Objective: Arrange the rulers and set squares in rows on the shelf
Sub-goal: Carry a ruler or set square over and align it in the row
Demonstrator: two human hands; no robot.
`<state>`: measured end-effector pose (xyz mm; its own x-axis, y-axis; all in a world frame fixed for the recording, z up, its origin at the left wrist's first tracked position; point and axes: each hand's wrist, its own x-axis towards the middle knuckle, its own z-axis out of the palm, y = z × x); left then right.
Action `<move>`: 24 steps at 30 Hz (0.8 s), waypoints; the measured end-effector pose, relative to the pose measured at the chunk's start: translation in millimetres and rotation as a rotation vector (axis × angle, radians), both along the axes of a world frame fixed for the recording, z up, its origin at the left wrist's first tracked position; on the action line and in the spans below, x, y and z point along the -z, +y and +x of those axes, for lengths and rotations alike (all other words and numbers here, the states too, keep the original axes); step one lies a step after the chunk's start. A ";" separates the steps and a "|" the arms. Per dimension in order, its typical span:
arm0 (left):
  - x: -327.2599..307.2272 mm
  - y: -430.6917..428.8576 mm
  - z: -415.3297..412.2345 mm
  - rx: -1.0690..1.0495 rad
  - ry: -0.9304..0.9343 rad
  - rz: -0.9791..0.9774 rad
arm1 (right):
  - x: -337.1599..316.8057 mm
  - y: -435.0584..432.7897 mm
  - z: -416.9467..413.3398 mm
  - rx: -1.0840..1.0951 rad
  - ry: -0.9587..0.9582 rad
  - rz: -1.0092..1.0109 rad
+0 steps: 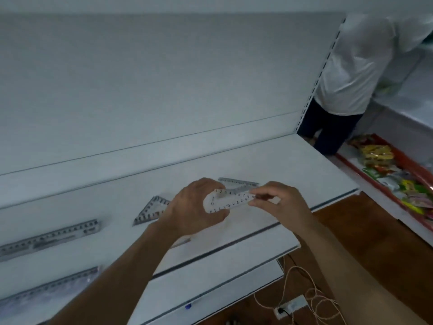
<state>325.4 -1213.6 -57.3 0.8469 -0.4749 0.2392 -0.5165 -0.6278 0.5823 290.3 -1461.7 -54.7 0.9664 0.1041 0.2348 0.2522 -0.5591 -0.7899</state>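
A white shop shelf (281,165) runs across the aisle, part-stocked, as a worker lays out drawing instruments. At its far end a person in a white shirt (356,66) bends over a neighbouring unit, beside a red tray (398,174) of bright packets. A loose cord (304,289) trails on the brown floor below.

On the shelf, a long ruler (50,236) lies at the left, with a second ruler (46,292) nearer the front edge. A set square (152,211) sits towards the middle, partly hidden by the worker's wrist. A second set square (236,182) lies just behind the hands.

Above the front half of the shelf the worker holds a small clear piece (230,200) printed with black numerals; whether it is a short ruler or a set square is hard to tell. The left hand (192,207) is wrapped round its rounded end, and the right hand (278,200) pinches the other end between fingertips.

The step in hand appears to be placing this piece. Done well, it would go down flat on bare shelf and in line with the set squares. It should overlap neither of them, and both ends should be eased down together so that the light plastic does not skid.
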 end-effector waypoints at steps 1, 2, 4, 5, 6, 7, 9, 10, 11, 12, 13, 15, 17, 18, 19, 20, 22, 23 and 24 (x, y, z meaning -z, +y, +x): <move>1.4 -7.3 3.2 -0.026 -0.003 0.021 | 3.0 -8.2 9.2 -0.019 -0.018 -0.034; 3.0 -14.1 6.0 -0.050 -0.008 0.044 | 6.2 -15.1 17.5 -0.033 -0.046 -0.073; 6.7 -25.3 12.6 -0.084 0.001 0.093 | 12.2 -25.3 32.1 -0.053 -0.095 -0.140; 8.6 -29.6 17.0 -0.098 0.017 0.112 | 13.8 -29.1 39.1 -0.066 -0.110 -0.162; 10.4 -32.8 22.2 -0.112 0.032 0.125 | 14.5 -32.2 46.3 -0.083 -0.123 -0.183; 11.9 -35.6 27.4 -0.126 0.046 0.138 | 15.0 -34.7 53.1 -0.099 -0.131 -0.202; 13.6 -40.2 35.7 -0.155 0.058 0.179 | 17.4 -37.9 66.3 -0.116 -0.147 -0.234; 14.4 -41.5 39.6 -0.165 0.058 0.200 | 18.7 -38.7 72.1 -0.116 -0.148 -0.241; 15.4 -42.2 43.2 -0.173 0.062 0.216 | 20.5 -39.0 77.0 -0.116 -0.143 -0.243; 16.3 -42.3 46.7 -0.178 0.072 0.225 | 22.9 -39.1 81.1 -0.118 -0.135 -0.243; 17.4 -41.6 50.1 -0.181 0.088 0.231 | 25.7 -39.0 84.6 -0.121 -0.124 -0.243; 20.0 -40.0 56.0 -0.177 0.123 0.246 | 31.2 -38.9 89.3 -0.119 -0.099 -0.239; 22.4 -39.8 60.6 -0.173 0.132 0.254 | 34.6 -39.5 91.9 -0.117 -0.086 -0.232; 23.5 -40.3 62.4 -0.171 0.130 0.254 | 35.7 -39.6 92.8 -0.118 -0.085 -0.232; 24.4 -41.1 64.3 -0.166 0.130 0.254 | 36.5 -39.9 93.4 -0.120 -0.087 -0.234; 25.5 -41.7 65.5 -0.159 0.130 0.258 | 37.1 -40.2 93.7 -0.121 -0.090 -0.234; 27.4 -42.1 67.3 -0.152 0.127 0.270 | 37.3 -40.9 93.7 -0.125 -0.094 -0.227; 27.9 -41.9 67.7 -0.151 0.127 0.275 | 37.0 -41.0 93.4 -0.128 -0.096 -0.224; 28.4 -41.5 68.2 -0.149 0.130 0.280 | 36.7 -41.1 93.4 -0.133 -0.099 -0.226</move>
<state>393.7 -1255.1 -85.7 0.9269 -0.3752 0.0022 -0.3394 -0.8359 0.4314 383.7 -1502.8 -91.4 0.9142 0.2888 0.2842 0.4050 -0.6748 -0.6170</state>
